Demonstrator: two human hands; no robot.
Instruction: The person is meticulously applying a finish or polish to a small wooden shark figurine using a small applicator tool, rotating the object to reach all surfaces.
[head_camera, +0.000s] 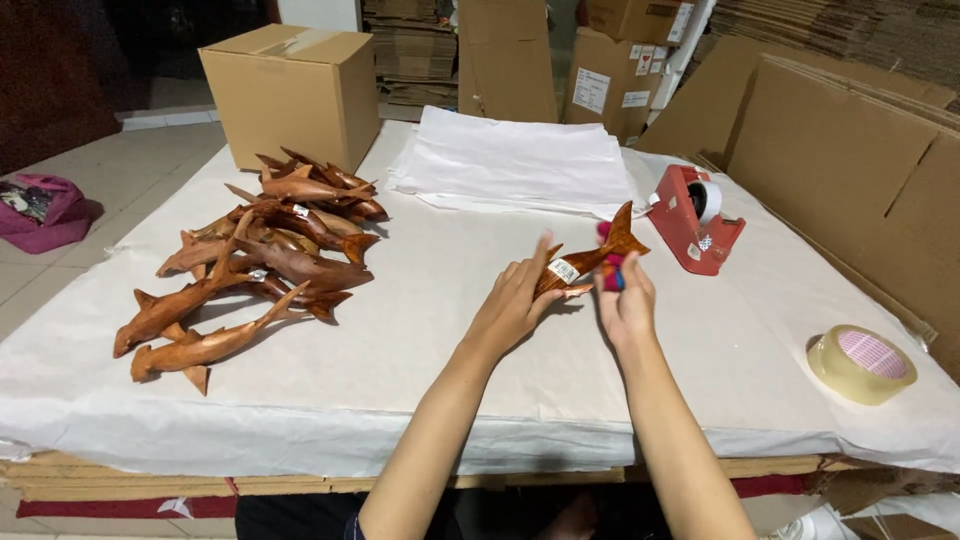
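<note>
Between the two hands, a carved wooden dolphin (588, 260) is held just above the paper-covered worktop (450, 370). The left hand (512, 305) cups its body from below, fingers curled round the wood near a small white label. The right hand (625, 300) is closed on a pink and blue object (611, 268), too hidden to identify, pressed against the dolphin just under its raised tail. Well to the left of the left hand lies a pile of similar dolphins (255, 260), with a cardboard box (295, 90) beyond it. Ahead of both hands sits a stack of white paper (515, 160). Just beyond the right hand stands a red tape dispenser (695, 220), and far to its right lies a tape roll (862, 363).
</note>
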